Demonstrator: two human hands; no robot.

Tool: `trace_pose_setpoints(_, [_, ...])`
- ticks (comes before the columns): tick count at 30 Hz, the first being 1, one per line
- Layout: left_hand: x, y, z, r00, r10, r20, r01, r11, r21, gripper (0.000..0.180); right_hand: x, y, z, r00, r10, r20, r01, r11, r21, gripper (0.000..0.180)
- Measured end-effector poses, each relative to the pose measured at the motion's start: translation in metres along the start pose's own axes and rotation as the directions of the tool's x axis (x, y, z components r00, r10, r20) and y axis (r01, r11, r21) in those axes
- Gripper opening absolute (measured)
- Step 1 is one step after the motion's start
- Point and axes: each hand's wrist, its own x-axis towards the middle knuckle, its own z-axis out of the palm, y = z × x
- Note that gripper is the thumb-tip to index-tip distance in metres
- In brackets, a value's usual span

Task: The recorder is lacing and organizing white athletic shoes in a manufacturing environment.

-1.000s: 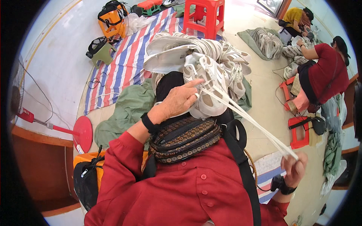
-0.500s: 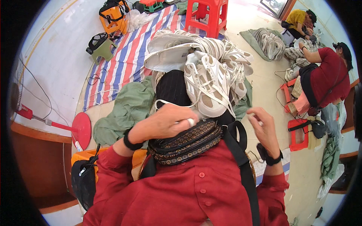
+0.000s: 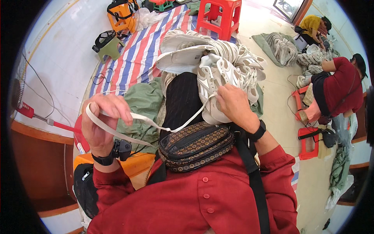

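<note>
A white and beige sneaker (image 3: 212, 84) rests on my lap, its toe towards me. From it a white shoelace (image 3: 144, 119) stretches left over the waist bag, with a loop hanging from my fingers. My left hand (image 3: 103, 121) is raised at the left, closed on this lace. My right hand (image 3: 235, 105) is at the sneaker, thumb and finger pinched on the lace where it leaves the shoe. Its other fingers are curled and partly hidden. Right behind the sneaker lie several more laced sneakers (image 3: 249, 58) and a stack of pale shoe uppers (image 3: 183, 58).
A patterned waist bag (image 3: 194, 146) sits at my waist. Green cloth (image 3: 142, 105) lies on the left beside a striped sheet (image 3: 136, 58). A red stool (image 3: 220, 17) stands ahead. Two people (image 3: 335, 84) work at the right near shoe piles (image 3: 282, 48) and a red stool (image 3: 307, 142).
My left hand has moved left from above the waist bag, drawing the shoelace out. My right hand has come in from the right to the sneaker.
</note>
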Motion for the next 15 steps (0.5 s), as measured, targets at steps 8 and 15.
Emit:
trace_pose_setpoints(8, [-0.001, -0.011, -0.001, 0.992, -0.126, 0.010, 0.125, 0.991, 0.053, 0.044, -0.059, -0.039, -0.064, 0.730, -0.601, 0.326, 0.085, 0.552, 0.829, 0.017])
trace_pose_setpoints(15, [0.027, 0.023, -0.008, 0.991, -0.127, 0.046, 0.114, 0.969, 0.221, 0.048, -0.091, -0.029, -0.143, 0.894, -0.113, 0.434, -0.349, 0.432, 0.832, 0.010])
